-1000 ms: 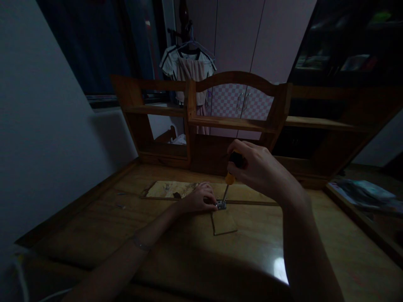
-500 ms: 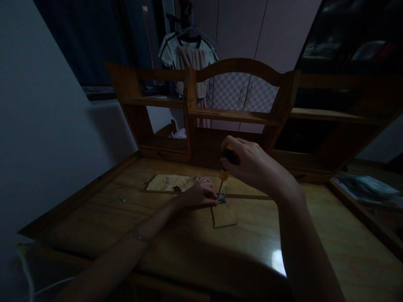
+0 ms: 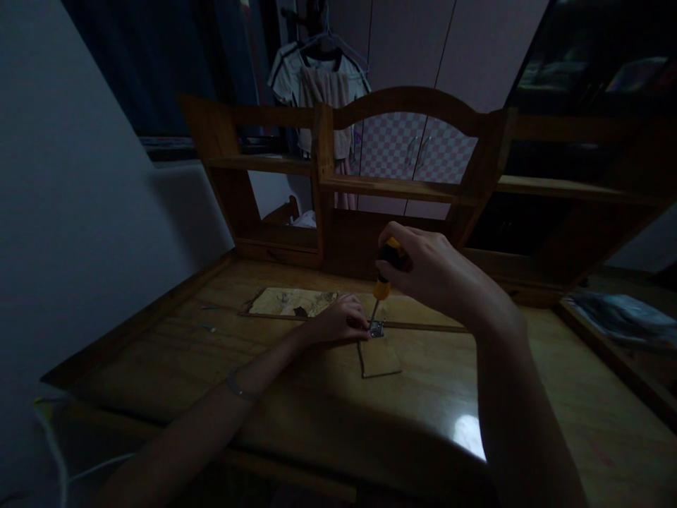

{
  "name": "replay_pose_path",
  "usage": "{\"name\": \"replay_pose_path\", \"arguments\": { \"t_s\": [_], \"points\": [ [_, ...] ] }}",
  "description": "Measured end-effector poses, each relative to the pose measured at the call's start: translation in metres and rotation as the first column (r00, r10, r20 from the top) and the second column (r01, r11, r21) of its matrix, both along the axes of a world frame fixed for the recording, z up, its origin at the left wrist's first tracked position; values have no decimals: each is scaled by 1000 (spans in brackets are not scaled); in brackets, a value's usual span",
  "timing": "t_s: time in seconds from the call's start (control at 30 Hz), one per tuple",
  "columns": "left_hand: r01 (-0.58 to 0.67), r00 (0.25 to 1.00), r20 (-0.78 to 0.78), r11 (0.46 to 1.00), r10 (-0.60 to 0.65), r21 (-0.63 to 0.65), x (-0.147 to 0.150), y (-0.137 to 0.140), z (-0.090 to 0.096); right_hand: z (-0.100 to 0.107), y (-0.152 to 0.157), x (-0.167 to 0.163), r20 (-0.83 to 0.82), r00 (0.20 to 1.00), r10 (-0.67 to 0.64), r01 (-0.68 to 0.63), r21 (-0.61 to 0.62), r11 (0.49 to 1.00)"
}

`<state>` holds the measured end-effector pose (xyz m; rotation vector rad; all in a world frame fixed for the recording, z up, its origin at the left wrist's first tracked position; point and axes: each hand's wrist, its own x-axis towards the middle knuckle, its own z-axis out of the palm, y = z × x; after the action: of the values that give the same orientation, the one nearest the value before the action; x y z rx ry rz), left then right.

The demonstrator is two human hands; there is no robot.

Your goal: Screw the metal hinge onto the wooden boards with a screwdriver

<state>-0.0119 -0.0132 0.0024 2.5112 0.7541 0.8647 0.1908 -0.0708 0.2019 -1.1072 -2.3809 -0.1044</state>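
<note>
My right hand (image 3: 423,264) is wrapped around the yellow and black handle of a screwdriver (image 3: 381,288). Its shaft points down, slightly tilted, to a small metal piece that looks like a hinge (image 3: 377,329). This metal piece sits where a small square board (image 3: 381,358) meets a long wooden board (image 3: 290,302). Thumb and fingers of my left hand (image 3: 346,319) are pinched together at the metal piece's left edge, close to the screwdriver tip; what is between them is too small to make out.
Small thin items, one of them a pale-ended piece (image 3: 208,328), lie on the wooden desk (image 3: 434,395) to the left. A wooden shelf unit (image 3: 402,189) rises along the back. Plastic-wrapped things (image 3: 618,314) lie at the right edge. A white cable (image 3: 61,451) hangs at lower left.
The view has shifted slightly. Both hands keep their places at the metal piece, and the screwdriver stays on it at nearly the same tilt.
</note>
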Motion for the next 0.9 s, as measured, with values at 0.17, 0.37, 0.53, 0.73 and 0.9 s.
{"name": "replay_pose_path", "arguments": {
  "t_s": [0.17,0.37,0.53,0.73,0.9],
  "points": [
    [16,1000,-1,1000,-16,11,0,4,-4,-2,3,1,-4,1000,-4,4,18,1000],
    [30,999,-17,1000,-30,-1,0,2,-1,-2,3,-3,0,1000,-8,8,28,1000],
    [17,1000,-25,1000,-17,-14,0,1,1,-3,5,-4,2,1000,-24,23,51,998],
    [-1,1000,-7,1000,1,-6,1,0,-1,-3,4,0,25,999,-42,41,54,998],
    [8,1000,-13,1000,-8,-10,2,1,0,-4,6,4,32,999,-37,36,26,999]
  ]
}}
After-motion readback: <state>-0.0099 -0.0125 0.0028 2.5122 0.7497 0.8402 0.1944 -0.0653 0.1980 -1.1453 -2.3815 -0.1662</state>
